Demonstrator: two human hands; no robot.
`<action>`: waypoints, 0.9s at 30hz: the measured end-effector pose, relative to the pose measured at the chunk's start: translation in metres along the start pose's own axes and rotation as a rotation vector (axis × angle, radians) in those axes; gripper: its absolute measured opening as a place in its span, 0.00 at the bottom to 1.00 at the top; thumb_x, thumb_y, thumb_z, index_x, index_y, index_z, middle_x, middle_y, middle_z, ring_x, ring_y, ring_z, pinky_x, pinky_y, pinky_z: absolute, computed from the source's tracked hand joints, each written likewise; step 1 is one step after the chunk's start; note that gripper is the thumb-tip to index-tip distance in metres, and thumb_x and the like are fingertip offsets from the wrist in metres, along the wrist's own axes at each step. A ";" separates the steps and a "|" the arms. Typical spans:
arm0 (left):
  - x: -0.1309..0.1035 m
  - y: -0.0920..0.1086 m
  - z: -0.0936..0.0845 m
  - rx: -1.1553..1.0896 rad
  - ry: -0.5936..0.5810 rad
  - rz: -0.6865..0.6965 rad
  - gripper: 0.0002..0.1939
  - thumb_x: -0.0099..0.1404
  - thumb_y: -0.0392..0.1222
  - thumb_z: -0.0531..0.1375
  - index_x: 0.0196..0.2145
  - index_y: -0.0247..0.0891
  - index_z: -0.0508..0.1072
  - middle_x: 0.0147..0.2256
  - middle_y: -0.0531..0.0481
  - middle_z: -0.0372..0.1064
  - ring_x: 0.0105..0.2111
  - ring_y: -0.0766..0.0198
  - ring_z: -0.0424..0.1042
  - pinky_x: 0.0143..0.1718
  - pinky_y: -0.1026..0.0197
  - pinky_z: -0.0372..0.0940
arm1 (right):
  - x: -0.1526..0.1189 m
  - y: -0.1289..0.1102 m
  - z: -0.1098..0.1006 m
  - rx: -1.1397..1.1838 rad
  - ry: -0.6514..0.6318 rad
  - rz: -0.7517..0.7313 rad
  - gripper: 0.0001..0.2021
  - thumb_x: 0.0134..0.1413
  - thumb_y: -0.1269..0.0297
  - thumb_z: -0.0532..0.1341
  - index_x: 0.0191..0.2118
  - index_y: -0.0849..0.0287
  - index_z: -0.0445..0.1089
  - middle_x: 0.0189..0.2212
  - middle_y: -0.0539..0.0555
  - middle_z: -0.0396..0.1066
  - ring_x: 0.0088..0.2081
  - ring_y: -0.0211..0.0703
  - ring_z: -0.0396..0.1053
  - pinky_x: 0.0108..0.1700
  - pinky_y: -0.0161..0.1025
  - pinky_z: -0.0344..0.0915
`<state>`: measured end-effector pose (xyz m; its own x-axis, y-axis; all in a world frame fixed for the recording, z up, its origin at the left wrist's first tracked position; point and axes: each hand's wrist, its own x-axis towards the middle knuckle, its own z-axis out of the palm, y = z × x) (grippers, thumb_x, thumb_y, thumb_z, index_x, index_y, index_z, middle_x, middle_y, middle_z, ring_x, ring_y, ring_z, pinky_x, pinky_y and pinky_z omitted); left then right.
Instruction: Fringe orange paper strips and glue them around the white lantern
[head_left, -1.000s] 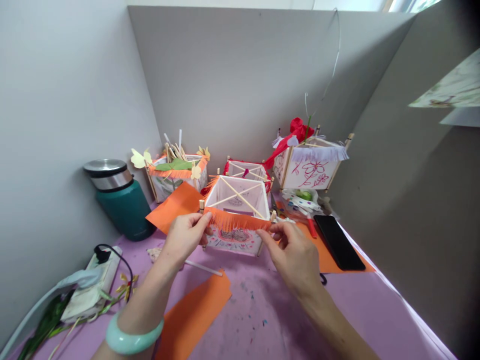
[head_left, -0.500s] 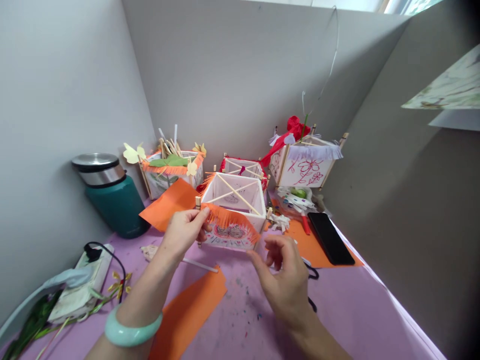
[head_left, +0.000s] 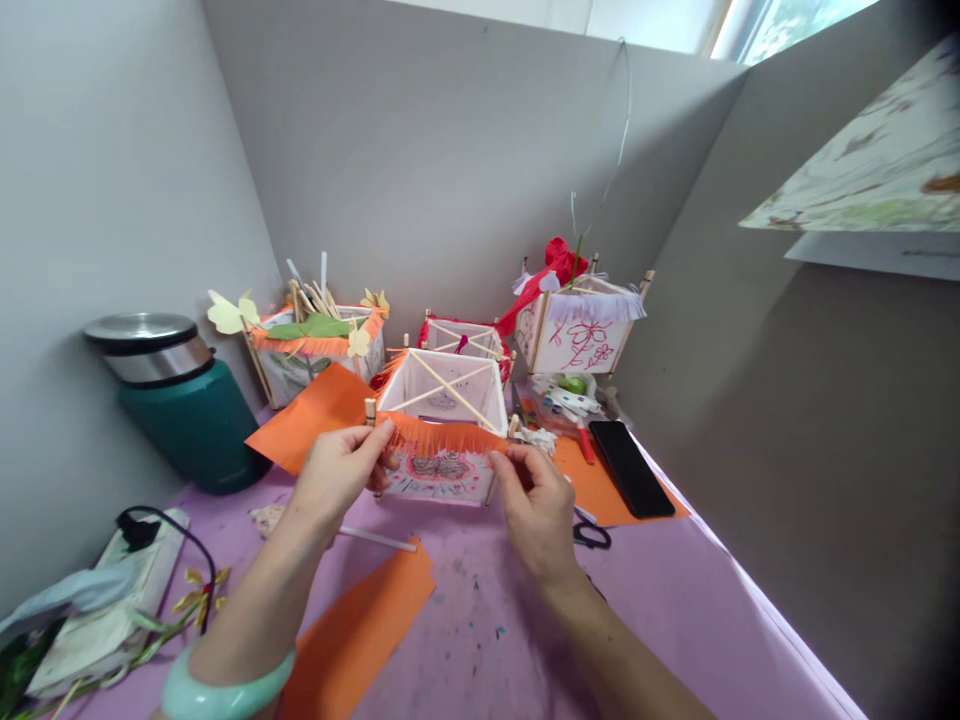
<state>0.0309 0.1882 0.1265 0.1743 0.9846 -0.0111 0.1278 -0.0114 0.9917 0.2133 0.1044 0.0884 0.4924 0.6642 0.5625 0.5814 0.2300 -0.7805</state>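
Observation:
A white box lantern [head_left: 439,482] with wooden sticks at its corners and crossed over its top stands on the table; its front panel carries a drawing. Along that panel's upper edge runs an orange paper fringe [head_left: 442,437]. My left hand [head_left: 345,470] pinches the fringe's left end by the corner stick. At the other end, my right hand [head_left: 536,510] is closed on the fringe near the right corner. The strip lies fairly straight between them, its cut strands hanging down over the drawing.
Other lanterns stand behind: one with butterflies [head_left: 307,365], a red-edged one [head_left: 469,335] and one with red flowers [head_left: 581,335]. A teal bottle [head_left: 187,420] and power strip [head_left: 112,600] are left. A phone [head_left: 631,468], scissors [head_left: 592,536] and orange paper [head_left: 367,630] lie on the table.
My right hand has moved up and taken hold of the fringe's right end, which sagged before. The strip is now straight along the top edge. The view has shifted slightly.

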 end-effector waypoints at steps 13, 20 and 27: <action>0.002 -0.002 0.000 0.010 -0.014 0.004 0.21 0.56 0.55 0.60 0.20 0.33 0.70 0.18 0.51 0.68 0.15 0.70 0.62 0.18 0.66 0.60 | 0.027 -0.008 -0.016 -0.033 -0.154 0.215 0.17 0.50 0.52 0.61 0.20 0.60 0.68 0.16 0.46 0.61 0.21 0.36 0.57 0.26 0.33 0.54; 0.002 -0.004 -0.001 0.012 -0.006 0.023 0.20 0.56 0.55 0.61 0.20 0.34 0.70 0.18 0.51 0.68 0.15 0.69 0.64 0.18 0.65 0.62 | 0.034 -0.010 -0.017 -0.253 -0.093 0.156 0.20 0.49 0.49 0.61 0.18 0.58 0.66 0.16 0.48 0.64 0.21 0.37 0.58 0.24 0.33 0.52; 0.001 -0.003 0.001 -0.001 0.004 0.029 0.19 0.55 0.53 0.61 0.20 0.34 0.70 0.18 0.51 0.68 0.14 0.69 0.63 0.18 0.65 0.61 | 0.029 -0.007 -0.013 -0.363 -0.005 -0.012 0.18 0.52 0.51 0.61 0.20 0.58 0.66 0.18 0.48 0.67 0.23 0.38 0.62 0.28 0.34 0.54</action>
<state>0.0312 0.1893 0.1233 0.1739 0.9846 0.0185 0.1216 -0.0401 0.9918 0.2318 0.1128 0.1137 0.4815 0.6663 0.5693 0.7798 -0.0292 -0.6253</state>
